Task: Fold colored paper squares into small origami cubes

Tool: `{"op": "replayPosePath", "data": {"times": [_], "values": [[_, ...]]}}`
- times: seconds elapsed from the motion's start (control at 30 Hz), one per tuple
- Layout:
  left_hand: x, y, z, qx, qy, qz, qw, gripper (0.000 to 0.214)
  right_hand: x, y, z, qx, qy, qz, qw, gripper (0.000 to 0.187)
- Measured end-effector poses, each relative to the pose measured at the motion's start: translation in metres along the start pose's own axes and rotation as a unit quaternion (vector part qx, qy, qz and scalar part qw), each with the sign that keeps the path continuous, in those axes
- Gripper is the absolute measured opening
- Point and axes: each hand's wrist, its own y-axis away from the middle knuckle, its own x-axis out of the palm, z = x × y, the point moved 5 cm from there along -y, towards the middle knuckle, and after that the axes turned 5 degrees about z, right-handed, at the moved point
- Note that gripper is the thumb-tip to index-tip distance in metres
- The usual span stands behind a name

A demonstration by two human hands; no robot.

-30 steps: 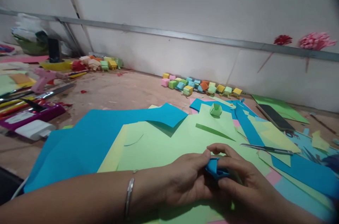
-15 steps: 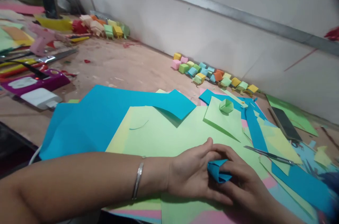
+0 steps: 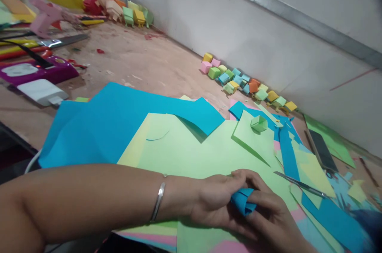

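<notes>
A small blue folded paper piece (image 3: 241, 200), hollow and shaped like a little cup, sits between my two hands above the green paper sheets (image 3: 185, 145). My left hand (image 3: 213, 201), with a silver bangle at its wrist, holds it with the thumb pressed to its left side. The fingers of my right hand (image 3: 270, 209) close around its right side, and the fingertips are partly hidden. Just beyond, a green folded paper piece (image 3: 259, 124) rests on a green square (image 3: 249, 137). A craft knife (image 3: 300, 184) lies right of my right hand.
Blue sheets (image 3: 101, 125) spread at left. Small coloured paper boxes (image 3: 235, 77) line the wall, with another group (image 3: 128, 14) farther left. Scissors (image 3: 65, 41), a pink glue gun (image 3: 44, 16) and a purple power strip (image 3: 44, 70) lie at left. A phone (image 3: 321, 150) is at right.
The blue folded paper has turned in my hands, and my left thumb has come down from raised onto it. My right fingers have shifted around it. The camera view has tilted slightly.
</notes>
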Motion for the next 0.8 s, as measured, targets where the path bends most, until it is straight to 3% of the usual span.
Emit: {"op": "replayPosePath", "data": {"times": [0.17, 0.27, 0.33, 0.4, 0.47, 0.5, 0.57, 0.63, 0.7, 0.8], "values": [[0.002, 0.000, 0.000, -0.013, -0.018, -0.044, 0.999, 0.052, -0.002, 0.006, -0.002, -0.062, 0.028, -0.024, 0.997, 0.008], [0.003, 0.001, -0.006, 0.000, -0.082, -0.036, 0.996, 0.058, -0.012, 0.007, -0.007, -0.029, -0.004, -0.057, 0.998, 0.010], [0.002, 0.005, -0.016, 0.038, -0.188, -0.056, 0.980, 0.060, -0.018, 0.006, -0.008, -0.010, -0.041, -0.073, 0.996, 0.012], [0.001, 0.013, -0.031, 0.086, -0.364, -0.119, 0.920, 0.052, -0.021, 0.005, -0.005, -0.014, -0.060, -0.071, 0.996, 0.015], [0.008, 0.026, -0.053, 0.186, -0.559, -0.194, 0.785, 0.024, -0.022, 0.003, -0.001, -0.022, -0.050, -0.062, 0.997, 0.017], [0.016, 0.032, -0.061, 0.243, -0.628, -0.195, 0.713, 0.018, -0.022, 0.002, 0.000, -0.022, -0.042, -0.057, 0.997, 0.018], [0.029, 0.036, -0.065, 0.270, -0.712, -0.117, 0.638, 0.021, -0.022, 0.001, 0.001, -0.019, -0.033, -0.046, 0.998, 0.020], [0.032, 0.034, -0.064, 0.225, -0.768, -0.064, 0.596, 0.016, -0.021, 0.000, -0.001, -0.006, -0.030, -0.029, 0.999, 0.021], [0.028, 0.029, -0.061, 0.168, -0.798, -0.032, 0.578, 0.009, -0.020, -0.001, -0.002, -0.003, -0.022, -0.014, 1.000, 0.019], [0.020, 0.022, -0.058, 0.116, -0.796, 0.001, 0.594, 0.006, -0.019, -0.001, 0.002, -0.016, 0.012, 0.016, 1.000, 0.015]]}}
